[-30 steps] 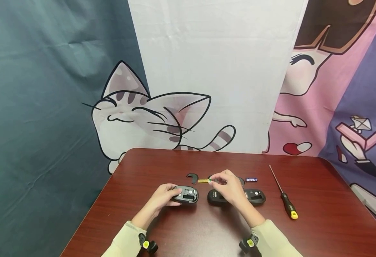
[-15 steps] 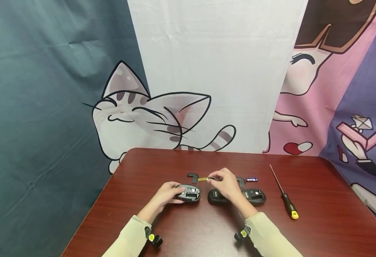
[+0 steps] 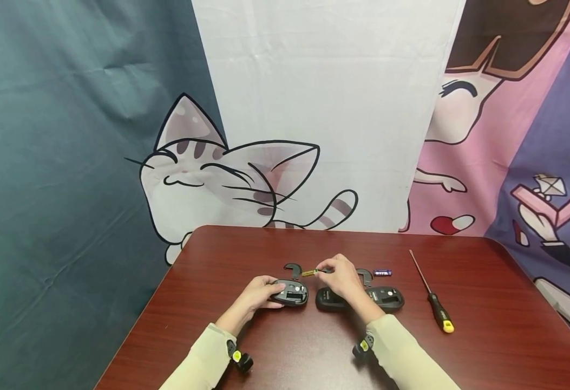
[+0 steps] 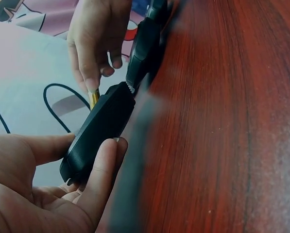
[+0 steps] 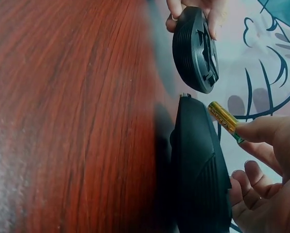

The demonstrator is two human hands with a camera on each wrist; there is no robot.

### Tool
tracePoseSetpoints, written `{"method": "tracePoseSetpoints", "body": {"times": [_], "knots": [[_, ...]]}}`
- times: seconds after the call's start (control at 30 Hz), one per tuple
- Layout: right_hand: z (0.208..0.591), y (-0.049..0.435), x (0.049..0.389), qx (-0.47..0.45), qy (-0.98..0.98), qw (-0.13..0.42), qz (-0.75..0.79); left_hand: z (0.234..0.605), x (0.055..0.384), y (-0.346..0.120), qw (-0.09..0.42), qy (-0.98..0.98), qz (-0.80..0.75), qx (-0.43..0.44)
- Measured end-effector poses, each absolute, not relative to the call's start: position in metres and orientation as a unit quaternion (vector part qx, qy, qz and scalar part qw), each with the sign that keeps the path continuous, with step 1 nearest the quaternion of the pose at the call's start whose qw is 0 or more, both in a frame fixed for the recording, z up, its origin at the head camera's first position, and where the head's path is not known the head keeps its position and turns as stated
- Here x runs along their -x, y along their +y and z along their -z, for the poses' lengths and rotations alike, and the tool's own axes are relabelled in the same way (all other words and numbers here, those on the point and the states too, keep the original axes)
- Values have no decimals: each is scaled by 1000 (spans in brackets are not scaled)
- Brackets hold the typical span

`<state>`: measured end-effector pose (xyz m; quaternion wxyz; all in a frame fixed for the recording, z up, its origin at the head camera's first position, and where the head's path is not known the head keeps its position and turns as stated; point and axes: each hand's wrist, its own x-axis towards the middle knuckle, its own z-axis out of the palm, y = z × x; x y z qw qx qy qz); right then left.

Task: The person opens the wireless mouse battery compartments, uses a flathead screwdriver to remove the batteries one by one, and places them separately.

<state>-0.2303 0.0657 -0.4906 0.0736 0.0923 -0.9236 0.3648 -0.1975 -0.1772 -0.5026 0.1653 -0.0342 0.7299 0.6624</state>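
Note:
My left hand (image 3: 261,295) grips a black computer mouse (image 3: 292,293) with its underside up and the battery compartment exposed. In the left wrist view, the thumb and fingers clasp this mouse (image 4: 98,128) from both sides, tilted on edge in that view. Between thumb and fingertips, my right hand (image 3: 340,279) pinches a gold-and-green battery (image 5: 222,118). One end of the battery points toward the held mouse, a short gap from it in the right wrist view. Beneath the right hand lies another mouse (image 3: 327,299), partly covered by that hand and wrist.
A third mouse (image 3: 392,299) lies underside up on the brown table (image 3: 285,357). Behind the mice are two dark curved covers, a left cover (image 3: 293,267) and a right cover (image 3: 365,276), and a blue battery (image 3: 382,273). Farther right lies a screwdriver (image 3: 439,311) with a black-and-yellow handle.
My left hand has carried the mouse a little to the right, toward the battery. My right forearm has shifted slightly left, with the battery still pinched and now closer to the mouse.

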Motion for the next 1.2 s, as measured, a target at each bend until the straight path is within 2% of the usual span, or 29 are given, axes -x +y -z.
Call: {"method": "tracePoseSetpoints", "body": {"times": [0.63,1.2], "knots": [[504,53,244,-61,-945,47,-317,511,201,-176,162,740,-651,38],[505,53,242,-103,-970,39,-218,501,201,-175,81,919,-386,-9]]}}
